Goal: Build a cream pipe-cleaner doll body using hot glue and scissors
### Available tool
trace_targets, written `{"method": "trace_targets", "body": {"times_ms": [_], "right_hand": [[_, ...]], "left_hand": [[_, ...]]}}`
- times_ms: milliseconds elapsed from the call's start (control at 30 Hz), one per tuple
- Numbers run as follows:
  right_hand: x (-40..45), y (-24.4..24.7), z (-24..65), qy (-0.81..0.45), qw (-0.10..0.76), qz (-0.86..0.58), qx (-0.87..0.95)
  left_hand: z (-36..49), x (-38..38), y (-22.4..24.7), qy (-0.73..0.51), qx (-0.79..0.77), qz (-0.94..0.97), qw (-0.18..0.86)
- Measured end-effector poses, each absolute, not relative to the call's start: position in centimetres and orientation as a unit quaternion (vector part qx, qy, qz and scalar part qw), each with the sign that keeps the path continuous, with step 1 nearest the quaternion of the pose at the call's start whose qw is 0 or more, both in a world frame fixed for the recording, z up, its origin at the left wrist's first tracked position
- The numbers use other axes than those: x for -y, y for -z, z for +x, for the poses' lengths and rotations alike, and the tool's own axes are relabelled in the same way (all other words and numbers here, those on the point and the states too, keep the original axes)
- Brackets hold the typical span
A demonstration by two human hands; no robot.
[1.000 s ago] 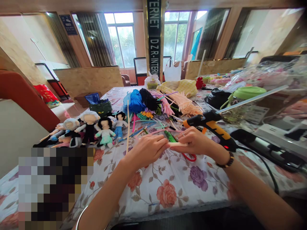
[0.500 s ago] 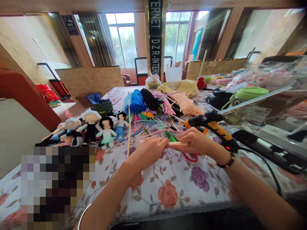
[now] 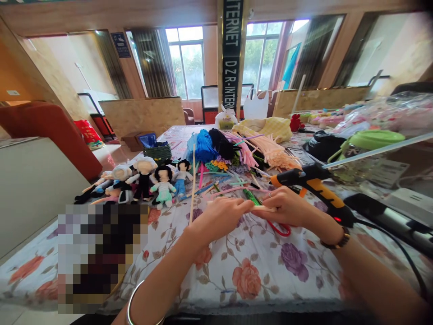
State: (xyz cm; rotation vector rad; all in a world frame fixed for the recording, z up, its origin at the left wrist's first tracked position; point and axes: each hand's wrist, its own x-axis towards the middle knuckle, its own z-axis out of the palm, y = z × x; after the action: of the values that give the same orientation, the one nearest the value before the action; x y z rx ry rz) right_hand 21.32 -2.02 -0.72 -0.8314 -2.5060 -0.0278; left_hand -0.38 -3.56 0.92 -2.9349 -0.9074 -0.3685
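Left hand and right hand close together, fingers bent.

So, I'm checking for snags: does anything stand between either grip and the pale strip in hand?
Nothing visible does: the left grip and right grip both hold the pale strip. The green object lies just beyond it.

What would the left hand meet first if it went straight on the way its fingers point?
Probably the right hand, which lies just ahead of the left hand, along the pale strip that both hands hold; this single view leaves the exact depth unclear.
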Motion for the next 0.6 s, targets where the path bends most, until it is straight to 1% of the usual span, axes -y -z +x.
{"method": "trace_targets", "body": {"times_ms": [100, 267, 600], "right_hand": [[2.02, 0.78, 21.20, 0.010, 0.244, -0.306, 0.920], [2.09, 0.80, 21.04, 0.009, 0.246, -0.316, 0.916], [2.27, 0.77, 20.97, -0.001, 0.248, -0.339, 0.907]], "left_hand": [[-0.13, 3.68, -0.85, 0.111, 0.303, -0.945, 0.050], [0.11, 3.65, -0.47, 0.132, 0.296, -0.943, 0.082], [-0.24, 3.62, -0.58, 0.138, 0.312, -0.939, 0.032]]}}
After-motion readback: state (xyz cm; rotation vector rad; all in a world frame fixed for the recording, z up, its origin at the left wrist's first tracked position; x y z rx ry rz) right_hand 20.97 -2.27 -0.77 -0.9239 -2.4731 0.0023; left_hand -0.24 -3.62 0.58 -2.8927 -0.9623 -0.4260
